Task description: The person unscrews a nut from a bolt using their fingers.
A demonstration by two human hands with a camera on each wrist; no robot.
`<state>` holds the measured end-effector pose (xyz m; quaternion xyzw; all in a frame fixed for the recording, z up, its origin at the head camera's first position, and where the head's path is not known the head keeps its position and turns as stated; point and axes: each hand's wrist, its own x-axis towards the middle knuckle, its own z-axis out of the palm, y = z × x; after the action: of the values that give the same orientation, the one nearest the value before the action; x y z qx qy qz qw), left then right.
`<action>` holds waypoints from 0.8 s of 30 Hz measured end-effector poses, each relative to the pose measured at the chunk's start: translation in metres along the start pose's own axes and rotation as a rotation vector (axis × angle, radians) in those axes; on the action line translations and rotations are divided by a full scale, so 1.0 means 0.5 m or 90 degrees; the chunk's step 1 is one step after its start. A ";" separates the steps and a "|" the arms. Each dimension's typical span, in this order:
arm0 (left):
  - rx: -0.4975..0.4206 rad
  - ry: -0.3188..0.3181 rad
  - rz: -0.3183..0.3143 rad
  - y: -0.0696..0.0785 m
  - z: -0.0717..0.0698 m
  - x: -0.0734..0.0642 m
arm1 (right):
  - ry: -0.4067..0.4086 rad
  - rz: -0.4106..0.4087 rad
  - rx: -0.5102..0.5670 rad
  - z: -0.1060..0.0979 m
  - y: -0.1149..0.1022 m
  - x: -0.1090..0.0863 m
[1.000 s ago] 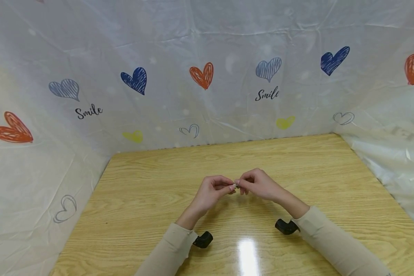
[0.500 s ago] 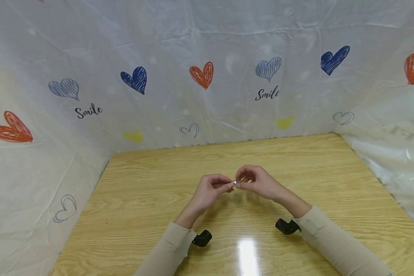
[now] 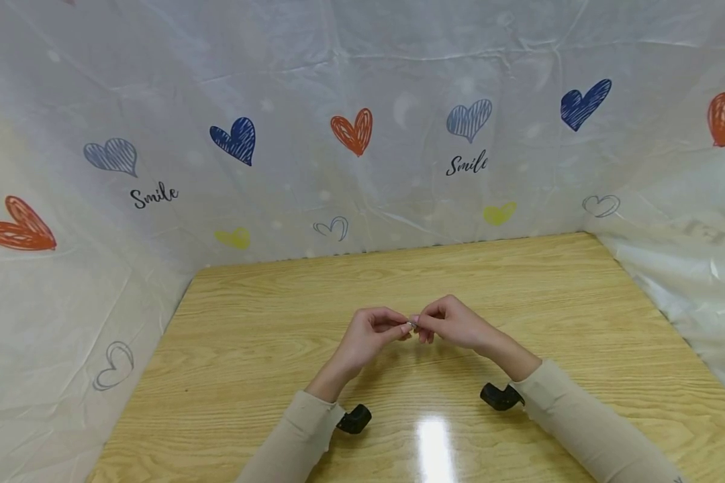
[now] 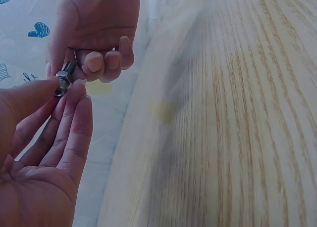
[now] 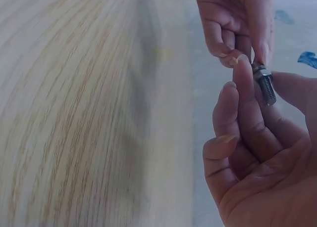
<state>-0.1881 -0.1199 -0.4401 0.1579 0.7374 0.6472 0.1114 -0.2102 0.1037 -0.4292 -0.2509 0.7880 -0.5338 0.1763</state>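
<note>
A small metal bolt (image 5: 268, 91) with a hex nut (image 4: 64, 75) on its thread is between my two hands, raised over the table. My left hand (image 3: 362, 341) pinches the bolt's head end between thumb and fingertips. From the other side my right hand (image 3: 457, 326) has its thumb and index finger at the nut, with the threaded end pointing toward its palm. In the right wrist view, its other fingers curl loosely below the bolt. The head is partly covered by the left fingertips.
The wood-grained table (image 3: 266, 349) lies beneath both hands. Behind and at the sides hangs a pale sheet (image 3: 290, 188) printed with hearts. Black camera mounts (image 3: 355, 419) sit at both wrists, under beige sleeves (image 3: 586, 416).
Half a second ago my right fingers were spread higher, exposing the bolt. Now they have lowered and closed in at the nut again. The left hand has stayed almost still.
</note>
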 end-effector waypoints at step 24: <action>0.008 0.017 0.010 0.004 0.000 -0.005 | 0.008 -0.018 0.058 0.002 0.001 -0.002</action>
<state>-0.1856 -0.1204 -0.4384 0.1561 0.7415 0.6455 0.0954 -0.2088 0.1037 -0.4300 -0.2500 0.7603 -0.5734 0.1751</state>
